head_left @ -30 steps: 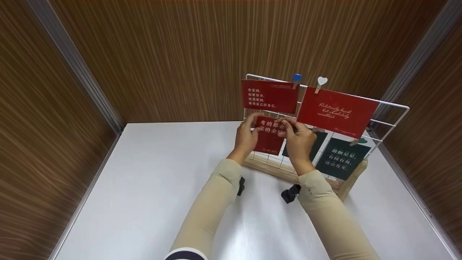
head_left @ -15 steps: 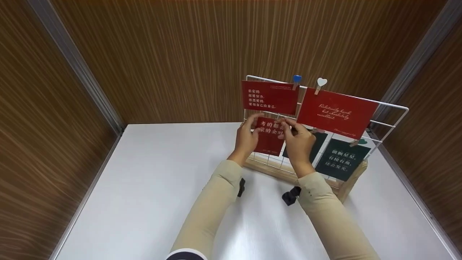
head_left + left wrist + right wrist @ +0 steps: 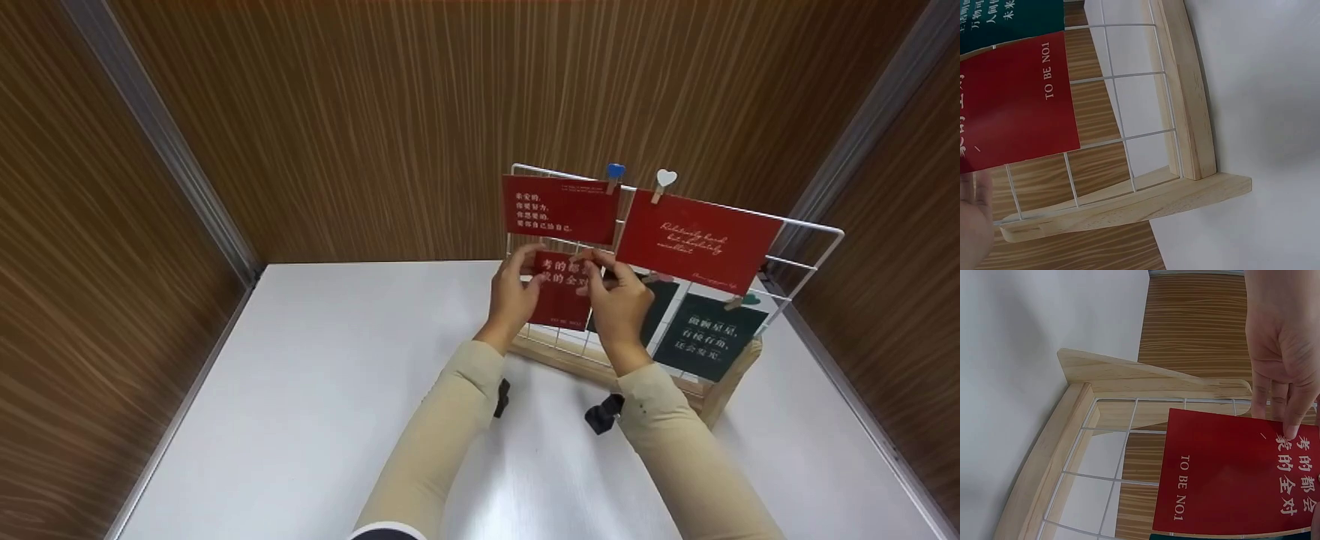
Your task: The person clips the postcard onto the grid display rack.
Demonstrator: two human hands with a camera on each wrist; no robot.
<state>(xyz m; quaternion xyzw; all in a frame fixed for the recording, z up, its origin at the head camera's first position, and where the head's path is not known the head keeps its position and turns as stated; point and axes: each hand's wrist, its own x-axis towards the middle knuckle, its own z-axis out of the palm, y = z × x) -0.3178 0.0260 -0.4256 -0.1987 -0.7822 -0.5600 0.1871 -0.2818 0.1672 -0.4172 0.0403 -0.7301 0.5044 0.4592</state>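
A small red card [image 3: 562, 304] with white lettering stands upright against the lower left of a white wire grid [image 3: 814, 281]. My left hand [image 3: 514, 296] pinches its left edge; the right wrist view shows the thumb on the front and fingers behind. At the card's top edge my right hand [image 3: 621, 311] pinches a small wooden clothespin, mostly hidden by the fingers. Above hangs a wider red card [image 3: 559, 210] under a blue heart clothespin [image 3: 616, 171]. Another red card [image 3: 697, 241] hangs to the right from a white heart clothespin [image 3: 666, 178].
Two dark green cards hang low on the grid: one [image 3: 709, 337] at the right, another [image 3: 658, 307] partly behind my right hand. A wooden base [image 3: 562, 358] carries the grid on the white table [image 3: 337, 405]. Brown wood-grain panels [image 3: 375, 135] rise behind and at both sides.
The whole scene sits slightly lower in the head view. Both hands stay at the small red card, and the clothespin is more covered by my right fingers.
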